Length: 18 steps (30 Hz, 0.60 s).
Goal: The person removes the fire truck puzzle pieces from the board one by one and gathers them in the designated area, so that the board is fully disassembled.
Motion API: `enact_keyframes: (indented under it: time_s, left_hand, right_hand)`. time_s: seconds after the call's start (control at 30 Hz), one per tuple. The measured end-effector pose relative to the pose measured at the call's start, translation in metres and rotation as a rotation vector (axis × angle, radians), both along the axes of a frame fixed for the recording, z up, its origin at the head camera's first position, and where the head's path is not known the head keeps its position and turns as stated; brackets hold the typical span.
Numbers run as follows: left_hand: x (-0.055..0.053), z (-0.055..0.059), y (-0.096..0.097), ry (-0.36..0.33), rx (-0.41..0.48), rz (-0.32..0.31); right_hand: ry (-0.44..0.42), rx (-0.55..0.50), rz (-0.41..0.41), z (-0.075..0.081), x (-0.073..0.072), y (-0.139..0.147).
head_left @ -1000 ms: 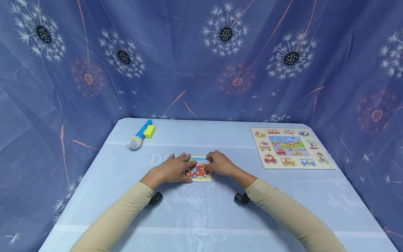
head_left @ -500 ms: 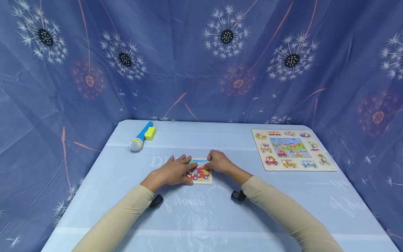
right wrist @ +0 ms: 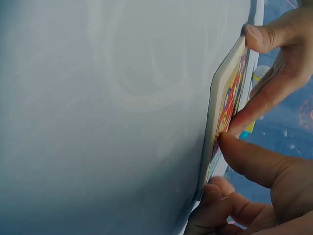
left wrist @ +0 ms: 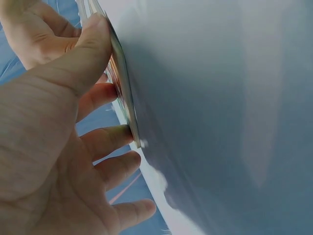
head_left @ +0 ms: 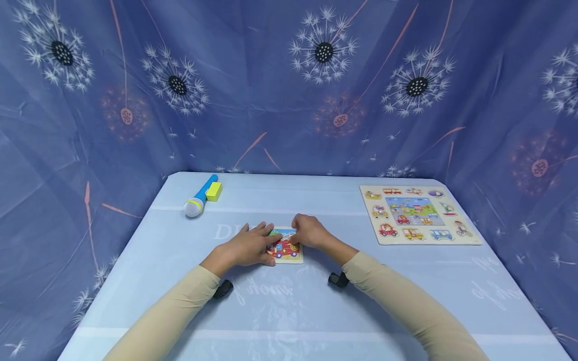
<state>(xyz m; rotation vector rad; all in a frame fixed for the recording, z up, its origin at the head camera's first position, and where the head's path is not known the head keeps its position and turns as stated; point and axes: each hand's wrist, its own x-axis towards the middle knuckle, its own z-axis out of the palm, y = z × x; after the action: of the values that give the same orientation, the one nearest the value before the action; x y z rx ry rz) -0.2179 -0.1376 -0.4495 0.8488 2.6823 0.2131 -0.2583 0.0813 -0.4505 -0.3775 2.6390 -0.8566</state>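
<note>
A small fire engine puzzle point(head_left: 288, 248) lies flat on the table in the head view, its picture partly covered by both hands. My left hand point(head_left: 250, 244) rests on its left side with fingers spread and fairly straight. In the left wrist view its thumb point(left wrist: 95, 41) lies along the near edge, and some fingertips touch the board. On the right side, my right hand point(head_left: 311, 232) has its thumb point(right wrist: 244, 159) pressed on the picture. Its other fingers point(right wrist: 220, 208) are curled at the board's edge in the right wrist view. What lies under the fingers is hidden.
A blue toy microphone point(head_left: 200, 196) lies at the back left, beside a yellow block point(head_left: 214, 191). A larger vehicle peg puzzle point(head_left: 370, 228) lies at the back right. Patterned blue cloth point(head_left: 271, 100) hangs behind and beside the table point(head_left: 289, 311).
My right hand has shifted slightly left over the puzzle, and its thumb has moved a little across the picture. The left hand stays in place.
</note>
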Motion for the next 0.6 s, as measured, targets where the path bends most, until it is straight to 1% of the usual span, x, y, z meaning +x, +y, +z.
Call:
enact_keyframes:
  time_s: [0.13, 0.23, 0.37, 0.5, 0.6]
  left_hand:
    - [-0.0011, -0.0011, 0.0002, 0.009, 0.000, -0.005]
    - [-0.0009, -0.0010, 0.0005, 0.015, -0.005, -0.003]
    - [-0.0002, -0.0001, 0.0013, 0.002, 0.012, -0.002]
    - [-0.0002, -0.0008, 0.0016, 0.004, 0.017, 0.003]
    - [-0.0002, -0.0015, 0.0012, 0.008, 0.014, 0.003]
  right_hand:
    - [-0.009, 0.003, -0.018, -0.0007, -0.0010, 0.0044]
    - [-0.020, -0.020, 0.009, -0.0011, -0.0019, 0.0062]
    - [0.010, 0.001, 0.028, 0.0000, -0.0012, 0.0078]
    - [0.055, 0.044, 0.009, -0.0001, 0.0008, 0.0097]
    - [0.055, 0.047, 0.008, -0.0015, 0.0020, 0.0103]
